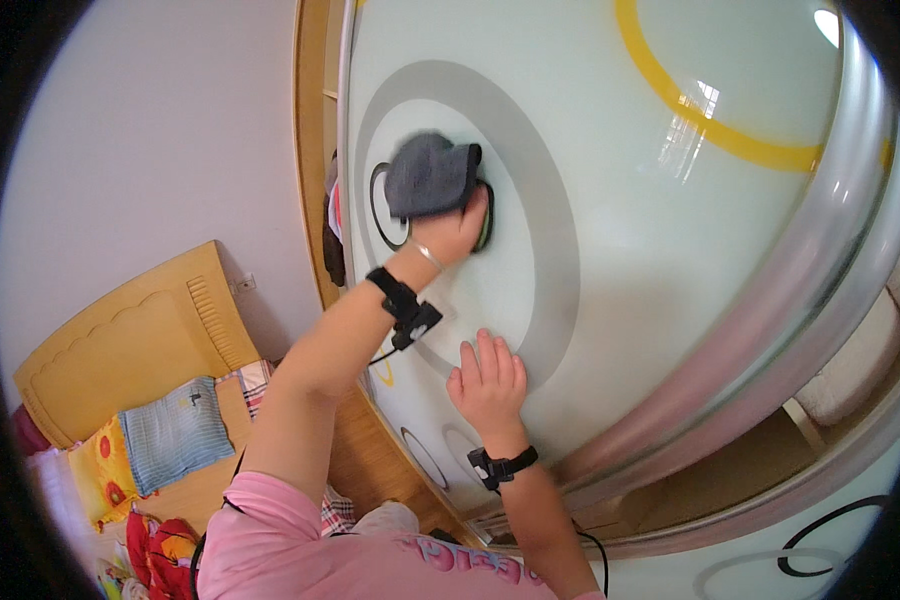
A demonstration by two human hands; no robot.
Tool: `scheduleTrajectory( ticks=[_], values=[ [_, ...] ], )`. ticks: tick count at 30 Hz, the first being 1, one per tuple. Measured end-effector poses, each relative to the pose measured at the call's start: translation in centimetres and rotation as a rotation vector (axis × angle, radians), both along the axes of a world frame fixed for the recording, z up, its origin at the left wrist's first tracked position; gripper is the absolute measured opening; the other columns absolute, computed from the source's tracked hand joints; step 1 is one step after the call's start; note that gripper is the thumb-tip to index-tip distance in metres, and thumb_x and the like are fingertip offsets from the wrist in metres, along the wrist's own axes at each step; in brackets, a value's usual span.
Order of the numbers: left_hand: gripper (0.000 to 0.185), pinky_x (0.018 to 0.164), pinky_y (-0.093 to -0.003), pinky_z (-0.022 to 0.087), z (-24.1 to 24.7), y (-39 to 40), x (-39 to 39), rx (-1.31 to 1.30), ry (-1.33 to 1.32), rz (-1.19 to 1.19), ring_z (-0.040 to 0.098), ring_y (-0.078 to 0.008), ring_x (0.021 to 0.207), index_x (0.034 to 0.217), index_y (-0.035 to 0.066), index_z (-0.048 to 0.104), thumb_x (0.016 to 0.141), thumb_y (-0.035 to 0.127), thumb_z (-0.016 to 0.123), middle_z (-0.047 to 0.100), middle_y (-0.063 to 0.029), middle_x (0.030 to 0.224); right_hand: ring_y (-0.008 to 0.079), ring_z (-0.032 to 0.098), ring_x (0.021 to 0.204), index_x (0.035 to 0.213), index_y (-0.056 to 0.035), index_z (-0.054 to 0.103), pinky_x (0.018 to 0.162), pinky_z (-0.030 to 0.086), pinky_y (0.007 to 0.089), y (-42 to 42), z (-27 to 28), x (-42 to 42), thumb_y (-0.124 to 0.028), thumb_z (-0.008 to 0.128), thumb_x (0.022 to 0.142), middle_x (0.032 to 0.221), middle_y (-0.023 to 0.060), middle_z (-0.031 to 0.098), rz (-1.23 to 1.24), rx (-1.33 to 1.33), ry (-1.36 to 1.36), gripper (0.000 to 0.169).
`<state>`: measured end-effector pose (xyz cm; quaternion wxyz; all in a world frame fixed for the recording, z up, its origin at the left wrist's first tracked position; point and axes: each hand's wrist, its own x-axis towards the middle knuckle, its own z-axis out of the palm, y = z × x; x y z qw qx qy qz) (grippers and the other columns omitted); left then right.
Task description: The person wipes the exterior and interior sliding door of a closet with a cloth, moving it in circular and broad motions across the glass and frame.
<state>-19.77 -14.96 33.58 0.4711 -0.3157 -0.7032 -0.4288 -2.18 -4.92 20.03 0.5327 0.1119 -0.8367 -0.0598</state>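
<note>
A glossy pale sliding wardrobe door [645,247], printed with grey, black and yellow rings, fills the view before me. My left hand [446,234] reaches up to it with a folded dark grey cloth [431,176] that has black edging. The cloth covers my fingers, its outline is blurred, and it lies over the inside of a large grey ring [559,247]. Lower down, my right hand [491,386] rests on the panel, palm towards it, fingers spread and nothing held. Black straps with small devices [416,326] circle both wrists, and a bangle is on the left one.
A silvery metal door frame [735,360] curves along the right, beside an opening with pale bedding [855,367]. Clothes [334,225] show in a gap at the door's left edge. Lower left is a bed with a wooden headboard [135,337] and a blue pillow [176,435].
</note>
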Motion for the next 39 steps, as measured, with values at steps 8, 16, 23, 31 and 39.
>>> scheduleTrajectory(
  ticks=[8, 16, 23, 31, 39],
  values=[
    [0.029, 0.091, -0.0504, 0.033, 1.1, 0.3, -2.2, 0.319, 0.028, 0.157, 0.043, -0.0444, 0.099, 0.105, -0.006, 0.05, 0.09, 0.018, 0.05, 0.05, -0.0266, 0.106, 0.026, 0.052, 0.112, 0.104, -0.014, 0.065, 0.098, 0.033, 0.0408, 0.5, 0.0, 0.7, -0.031, 0.053, 0.082, 0.124, 0.0077, 0.058, -0.015, 0.009, 0.003, 0.03],
    [0.041, 0.097, -0.0466, 0.035, -19.5, 1.1, 3.6, 0.239, -0.519, 0.18, 0.046, -0.0456, 0.111, 0.124, -0.008, 0.041, 0.094, 0.019, 0.043, 0.049, -0.0297, 0.12, 0.0265, 0.053, 0.11, 0.105, -0.0127, 0.063, 0.096, 0.034, 0.0423, 0.6, -0.7, 0.7, -0.031, 0.05, 0.086, 0.121, 0.0083, 0.06, 0.011, 0.012, 0.004, 0.029],
    [0.047, 0.109, -0.0398, 0.026, -14.7, 0.6, 1.3, 0.243, -0.443, -0.041, 0.038, -0.0403, 0.13, 0.14, -0.004, 0.034, 0.098, 0.018, 0.035, 0.039, -0.0257, 0.14, 0.0262, 0.054, 0.109, 0.102, -0.0131, 0.064, 0.096, 0.034, 0.0424, 0.5, -0.9, 0.8, -0.03, 0.052, 0.084, 0.12, 0.0077, 0.061, 0.028, 0.01, -0.015, 0.028],
    [0.048, 0.106, -0.0475, 0.024, -5.1, -0.5, -3.6, 0.214, -0.175, 0.222, 0.035, -0.0436, 0.122, 0.138, 0.002, 0.039, 0.093, 0.019, 0.04, 0.04, -0.0262, 0.135, 0.024, 0.054, 0.106, 0.097, -0.0158, 0.065, 0.094, 0.034, 0.0415, 0.8, -1.0, 0.8, -0.029, 0.056, 0.078, 0.117, 0.0048, 0.061, -0.042, 0.006, -0.029, 0.025],
    [0.052, 0.107, -0.0499, 0.021, -19.9, 2.2, -0.2, 0.231, -0.63, 0.281, 0.03, -0.0464, 0.124, 0.143, -0.002, 0.026, 0.096, 0.019, 0.037, 0.028, -0.0322, 0.139, 0.0227, 0.054, 0.106, 0.095, -0.0183, 0.063, 0.103, 0.022, 0.0477, 0.7, -1.1, 0.3, -0.03, 0.059, 0.081, 0.117, 0.0024, 0.061, -0.132, -0.031, -0.088, 0.019]
  ],
)
